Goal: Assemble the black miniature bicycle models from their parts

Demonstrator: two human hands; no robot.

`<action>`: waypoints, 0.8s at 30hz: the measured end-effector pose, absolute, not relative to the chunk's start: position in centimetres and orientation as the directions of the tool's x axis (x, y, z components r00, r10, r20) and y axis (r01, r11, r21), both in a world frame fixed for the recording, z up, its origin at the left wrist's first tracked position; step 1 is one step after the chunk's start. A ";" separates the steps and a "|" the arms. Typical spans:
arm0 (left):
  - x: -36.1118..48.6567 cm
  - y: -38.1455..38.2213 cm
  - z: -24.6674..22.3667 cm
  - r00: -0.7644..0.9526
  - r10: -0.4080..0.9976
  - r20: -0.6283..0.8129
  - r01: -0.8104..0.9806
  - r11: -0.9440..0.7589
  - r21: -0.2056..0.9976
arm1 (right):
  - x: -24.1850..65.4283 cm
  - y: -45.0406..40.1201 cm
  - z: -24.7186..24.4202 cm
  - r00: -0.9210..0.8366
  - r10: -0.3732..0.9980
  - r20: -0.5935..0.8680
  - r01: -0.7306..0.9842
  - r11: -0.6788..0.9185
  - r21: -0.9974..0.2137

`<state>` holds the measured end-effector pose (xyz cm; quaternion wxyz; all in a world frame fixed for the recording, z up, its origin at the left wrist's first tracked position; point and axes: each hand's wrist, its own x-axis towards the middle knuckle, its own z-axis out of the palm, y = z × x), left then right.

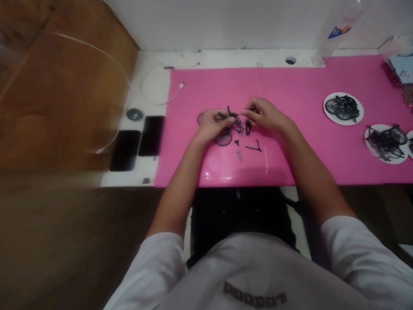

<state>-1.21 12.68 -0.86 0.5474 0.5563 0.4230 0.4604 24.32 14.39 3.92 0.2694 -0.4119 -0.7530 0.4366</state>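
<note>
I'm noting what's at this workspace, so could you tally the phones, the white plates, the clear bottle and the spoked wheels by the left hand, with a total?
Spoked wheels by the left hand: 2 (one mostly hidden)
White plates: 3 (one cut off at the right edge)
Black phones: 2
Clear bottle: 1
Total: 8
</note>
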 end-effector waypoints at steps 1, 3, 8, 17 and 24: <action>-1.2 12.7 -0.9 0.216 0.975 0.057 -0.036 -0.051 0.998 | 24.3 14.3 4.1 -0.515 0.857 0.033 0.380 0.263 -0.887; -1.1 12.7 -1.1 0.222 0.972 0.070 -0.058 -0.059 0.997 | 24.2 14.1 4.3 -0.511 0.859 0.024 0.370 0.245 -0.896; -1.1 12.9 -1.6 0.241 0.968 0.074 -0.087 -0.055 0.995 | 23.7 13.6 4.7 -0.486 0.873 0.029 0.376 0.240 -0.895; -1.2 13.0 -1.8 0.231 0.967 0.110 -0.102 -0.089 0.991 | 23.9 14.1 4.1 -0.458 0.882 0.109 0.505 0.359 -0.785; -1.3 13.1 -1.3 0.057 0.941 0.335 -0.032 -0.334 0.942 | 23.0 12.9 5.1 -0.486 0.853 0.191 0.489 0.446 -0.750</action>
